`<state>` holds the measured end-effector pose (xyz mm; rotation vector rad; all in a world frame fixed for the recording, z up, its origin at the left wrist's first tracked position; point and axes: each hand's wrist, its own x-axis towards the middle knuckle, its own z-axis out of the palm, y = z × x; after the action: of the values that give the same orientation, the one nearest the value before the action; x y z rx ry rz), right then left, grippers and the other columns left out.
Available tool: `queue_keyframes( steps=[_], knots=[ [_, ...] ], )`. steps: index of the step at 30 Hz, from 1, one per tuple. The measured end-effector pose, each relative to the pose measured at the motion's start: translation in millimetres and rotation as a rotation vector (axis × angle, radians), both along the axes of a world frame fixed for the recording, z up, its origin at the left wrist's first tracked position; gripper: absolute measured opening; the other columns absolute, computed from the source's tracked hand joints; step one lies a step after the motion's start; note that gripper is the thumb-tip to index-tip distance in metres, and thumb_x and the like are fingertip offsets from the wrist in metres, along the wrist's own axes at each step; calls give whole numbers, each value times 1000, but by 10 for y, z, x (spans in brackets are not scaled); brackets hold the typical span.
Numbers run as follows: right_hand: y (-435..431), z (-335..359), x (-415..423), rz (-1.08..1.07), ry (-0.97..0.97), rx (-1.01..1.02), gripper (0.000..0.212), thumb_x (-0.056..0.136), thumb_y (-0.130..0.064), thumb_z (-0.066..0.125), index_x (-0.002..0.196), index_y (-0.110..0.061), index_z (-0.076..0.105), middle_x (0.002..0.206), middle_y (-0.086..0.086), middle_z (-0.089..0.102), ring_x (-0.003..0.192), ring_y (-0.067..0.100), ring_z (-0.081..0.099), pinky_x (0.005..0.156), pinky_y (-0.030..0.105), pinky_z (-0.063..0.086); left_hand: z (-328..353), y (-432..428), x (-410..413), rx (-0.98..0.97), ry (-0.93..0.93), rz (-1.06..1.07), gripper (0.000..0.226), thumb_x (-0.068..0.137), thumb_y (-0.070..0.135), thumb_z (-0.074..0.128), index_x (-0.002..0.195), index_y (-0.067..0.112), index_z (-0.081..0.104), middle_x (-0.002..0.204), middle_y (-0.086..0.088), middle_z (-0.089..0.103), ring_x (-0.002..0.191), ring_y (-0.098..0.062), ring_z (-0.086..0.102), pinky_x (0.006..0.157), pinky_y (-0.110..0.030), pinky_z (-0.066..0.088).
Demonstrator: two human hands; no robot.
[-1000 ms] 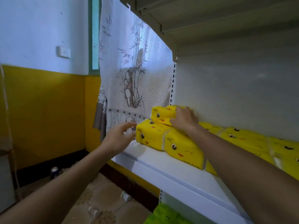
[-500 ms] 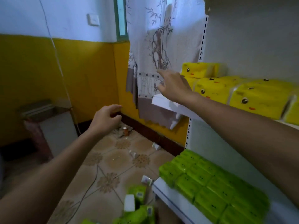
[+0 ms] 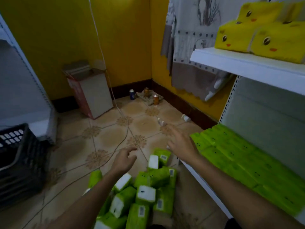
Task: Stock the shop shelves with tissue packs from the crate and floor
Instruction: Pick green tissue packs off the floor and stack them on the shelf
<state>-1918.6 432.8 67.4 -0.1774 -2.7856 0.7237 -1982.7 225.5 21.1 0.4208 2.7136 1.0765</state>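
tiled floor (image 3: 105, 139): green tissue packs (image 3: 145, 194) heaped below left hand (image 3: 123, 160) and right hand (image 3: 181, 144), both spread, empty.

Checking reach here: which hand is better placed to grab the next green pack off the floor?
Probably the right hand: open, empty, beside the nearest floor pack and next to the lower shelf holding green packs. The left hand hovers over bare tile.

The left grip (image 3: 123, 160) and the right grip (image 3: 181, 144) hover with fingers spread, holding nothing, above the heap of green tissue packs (image 3: 148, 192) on the tiled floor (image 3: 107, 134). The right grip is near the front corner of the lower shelf (image 3: 203, 184), where rows of green packs (image 3: 239, 161) lie. Yellow packs (image 3: 257, 40) sit at the left end of the upper shelf (image 3: 239, 63). A black crate (image 3: 18, 156) stands at the far left.
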Motion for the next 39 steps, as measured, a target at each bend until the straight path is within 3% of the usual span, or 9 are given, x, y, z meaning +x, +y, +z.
queue_keyframes(
  steps=[8, 13, 19, 23, 26, 29, 33, 36, 39],
  knots=[
    [620, -1367, 448, -68, -189, -194, 58, 90, -20, 58, 144, -19, 36, 139, 7, 50, 125, 25, 49, 99, 35, 40, -1011, 682, 60, -113, -98, -44, 43, 86, 14, 59, 128, 18, 53, 128, -13, 52, 116, -26, 50, 90, -28, 38],
    [619, -1970, 451, 0, -298, -273, 65, 80, -33, 46, 142, -16, 36, 144, 6, 44, 133, 19, 41, 107, 22, 27, -1523, 802, -46, -199, -144, -17, 49, 83, 16, 64, 131, 17, 50, 127, -17, 50, 117, -30, 50, 95, -29, 37],
    [436, -2650, 17, 38, -392, -344, 74, 84, -10, 60, 147, -14, 22, 149, 7, 34, 138, 20, 32, 111, 26, 25, -1954, 682, -197, -300, -140, -51, 62, 84, 23, 64, 139, 15, 37, 131, -19, 46, 122, -30, 46, 97, -29, 35],
    [266, -2853, -235, -48, -405, -527, 80, 81, -7, 62, 148, -22, 21, 149, 3, 35, 136, 19, 33, 106, 26, 32, -2187, 542, -251, -351, -163, -111, 94, 63, 63, 41, 140, 12, 30, 130, -18, 51, 118, -31, 51, 93, -32, 40],
    [212, -2971, -317, -38, -414, -615, 83, 82, -4, 62, 149, -28, 18, 148, 0, 33, 136, 18, 32, 97, 21, 33, -2430, 515, -306, -396, -196, -198, 105, 53, 67, 32, 144, 15, 22, 133, -15, 51, 120, -28, 51, 96, -32, 40],
    [206, -3094, -302, -63, -366, -634, 88, 79, 1, 63, 148, -30, 18, 145, 2, 40, 131, 18, 40, 95, 23, 42, -2594, 555, -361, -326, -188, -231, 90, 72, 44, 59, 146, 15, 16, 136, -14, 48, 122, -28, 49, 97, -32, 40],
    [312, -2948, -156, -247, -212, -696, 60, 80, -9, 70, 132, -24, 45, 106, -8, 58, 102, 10, 59, 68, 6, 42, -2586, 633, -325, -120, -50, -145, 78, 79, 42, 52, 145, 15, 20, 125, -14, 58, 113, -31, 55, 84, -30, 41],
    [409, -2866, -116, -453, -152, -800, 34, 87, -32, 63, 118, -20, 56, 100, -3, 63, 92, 13, 60, 77, 24, 46, -2437, 742, -272, 52, -49, -24, 48, 91, 44, 52, 129, 18, 42, 102, -10, 67, 96, -29, 62, 72, -29, 41],
    [408, -2919, -114, -472, -174, -922, 20, 87, -41, 60, 101, -27, 63, 105, 0, 68, 98, 18, 63, 90, 42, 51, -2350, 831, -200, 272, -163, -3, 46, 73, 65, 49, 82, 21, 60, 82, -5, 67, 81, -21, 63, 70, -34, 45]
  ],
)
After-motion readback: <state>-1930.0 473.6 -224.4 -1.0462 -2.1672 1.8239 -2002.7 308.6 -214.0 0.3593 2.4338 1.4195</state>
